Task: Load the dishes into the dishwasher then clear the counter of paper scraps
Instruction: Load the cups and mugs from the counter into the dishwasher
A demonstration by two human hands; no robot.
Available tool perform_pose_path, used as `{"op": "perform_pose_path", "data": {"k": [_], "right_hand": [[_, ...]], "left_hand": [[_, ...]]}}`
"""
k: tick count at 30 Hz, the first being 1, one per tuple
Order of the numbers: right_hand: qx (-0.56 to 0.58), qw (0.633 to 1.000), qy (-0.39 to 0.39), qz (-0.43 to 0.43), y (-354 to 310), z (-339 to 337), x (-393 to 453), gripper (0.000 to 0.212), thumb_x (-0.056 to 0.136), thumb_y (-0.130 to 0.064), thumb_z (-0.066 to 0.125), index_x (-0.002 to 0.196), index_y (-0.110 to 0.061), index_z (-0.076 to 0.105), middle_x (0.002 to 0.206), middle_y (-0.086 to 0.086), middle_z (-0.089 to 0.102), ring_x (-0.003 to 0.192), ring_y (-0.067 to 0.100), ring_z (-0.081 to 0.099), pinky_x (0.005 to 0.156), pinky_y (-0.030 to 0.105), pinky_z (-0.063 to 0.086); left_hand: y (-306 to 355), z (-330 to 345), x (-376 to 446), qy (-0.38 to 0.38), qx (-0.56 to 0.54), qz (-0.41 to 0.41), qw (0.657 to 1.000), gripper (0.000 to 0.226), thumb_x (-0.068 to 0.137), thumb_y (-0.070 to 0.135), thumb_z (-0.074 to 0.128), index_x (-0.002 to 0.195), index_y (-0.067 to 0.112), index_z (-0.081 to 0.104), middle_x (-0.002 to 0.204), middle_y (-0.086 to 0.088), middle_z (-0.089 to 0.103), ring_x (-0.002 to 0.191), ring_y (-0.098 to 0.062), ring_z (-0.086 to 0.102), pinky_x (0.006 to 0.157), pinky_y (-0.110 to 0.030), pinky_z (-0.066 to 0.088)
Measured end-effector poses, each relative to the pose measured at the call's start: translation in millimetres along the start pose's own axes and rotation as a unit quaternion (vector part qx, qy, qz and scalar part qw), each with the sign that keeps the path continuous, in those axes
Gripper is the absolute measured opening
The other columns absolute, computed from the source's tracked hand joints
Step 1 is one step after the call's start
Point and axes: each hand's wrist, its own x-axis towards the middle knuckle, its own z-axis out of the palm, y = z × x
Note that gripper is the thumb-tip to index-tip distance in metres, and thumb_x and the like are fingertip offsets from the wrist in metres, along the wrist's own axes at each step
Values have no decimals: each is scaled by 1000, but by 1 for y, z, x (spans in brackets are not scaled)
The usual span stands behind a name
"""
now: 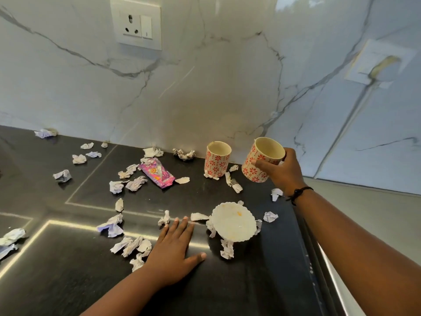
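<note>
Black polished stone forms the counter (68, 281), which fills the lower half of the frame and meets a white marble-veined wall (205, 87) behind. At right of centre, the right hand (281, 171) grasps a cream cup with red flower print (259, 161), fingers and thumb curled round its side; the cup is tilted, its open mouth turned toward the camera, and whether its base touches the counter cannot be told. Just left of it a second matching cup (217, 158) stands upright on the counter close to the wall, with small paper bits at its foot. A dark cord bracelet (298, 192) circles the right wrist. Lower centre, the left hand (174, 249) lies flat on the counter, fingers straight and spread, holding nothing. Just right of it sits a white scalloped bowl (233, 222) with a yellowish smear inside, ringed by crumpled scraps. Paper scraps (114, 225) lie scattered over the counter, from the upper left edge to the lower left. A pink and purple wrapper (157, 173) lies near the centre, left of the upright cup. A white wall socket with switch (136, 23) sits at upper left of the frame.
</note>
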Motion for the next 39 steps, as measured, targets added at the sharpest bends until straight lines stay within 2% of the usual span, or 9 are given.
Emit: {"op": "perform_pose_path", "data": {"k": [3, 6, 11, 14, 20, 25, 32, 36, 39], "right_hand": [[28, 999, -23, -23, -36, -21, -46, 70, 66, -29, 85, 120, -18, 42, 106, -10, 55, 96, 7, 58, 74, 24, 50], [78, 996, -43, -14, -62, -39, -98, 77, 54, -32, 92, 115, -17, 47, 105, -8, 60, 96, 10, 62, 76, 31, 57], [129, 990, -56, 1, -77, -68, -183, 74, 52, -39, 84, 116, -19, 52, 107, -2, 67, 101, 20, 67, 78, 40, 59], [137, 989, -50, 15, -76, -94, -234, 60, 68, -23, 83, 119, -18, 52, 105, -5, 69, 100, 19, 67, 76, 31, 57], [134, 988, -32, 65, -70, -160, -322, 51, 79, -4, 73, 126, -13, 56, 116, 8, 66, 107, 25, 65, 84, 31, 54], [177, 976, 55, 112, -53, -212, -392, 75, 63, -37, 84, 127, -15, 54, 122, 12, 64, 111, 29, 63, 90, 41, 54], [465, 854, 177, 153, 4, -249, -497, 88, 62, -44, 85, 133, -9, 49, 130, 26, 54, 114, 41, 56, 96, 56, 45], [592, 764, 217, 134, 37, -270, -540, 73, 62, -35, 87, 123, -5, 61, 122, 31, 56, 104, 43, 57, 89, 49, 50], [624, 713, 273, 167, 68, -299, -565, 69, 53, -21, 91, 114, 1, 66, 110, 31, 60, 95, 42, 62, 79, 44, 55]], "left_hand": [[14, -23, -10, 72, -134, -1, 988, 59, 92, 52, 49, 145, 31, 33, 156, 5, 23, 143, -16, 21, 118, -35, 18], [46, -53, -20, 122, -355, 33, 926, 39, 87, 43, 63, 124, 35, 52, 134, 9, 49, 127, -10, 45, 99, -27, 38], [110, -104, -39, -45, -595, 168, 785, 74, 60, 54, 75, 127, 40, 48, 125, 10, 59, 117, -8, 56, 92, -36, 52], [141, -119, -54, -150, -614, 221, 742, 86, 54, 46, 76, 133, 35, 42, 119, 6, 63, 107, -13, 64, 80, -30, 57], [205, -105, -87, -299, -541, 293, 730, 74, 46, 41, 83, 114, 28, 57, 103, 3, 73, 97, -15, 69, 74, -27, 57], [273, -70, -116, -345, -519, 316, 716, 67, 46, 43, 82, 109, 31, 63, 103, 1, 73, 97, -17, 69, 75, -29, 55], [378, -12, -175, -415, -522, 332, 667, 45, 54, 49, 73, 96, 34, 68, 97, -1, 74, 89, -16, 71, 69, -29, 57], [430, 39, -221, -445, -536, 307, 649, 33, 62, 36, 76, 94, 32, 71, 93, -4, 74, 85, -17, 71, 61, -24, 54], [458, 90, -246, -475, -522, 261, 659, 47, 65, 38, 77, 109, 22, 67, 103, -8, 73, 97, -24, 69, 71, -32, 56]]}}
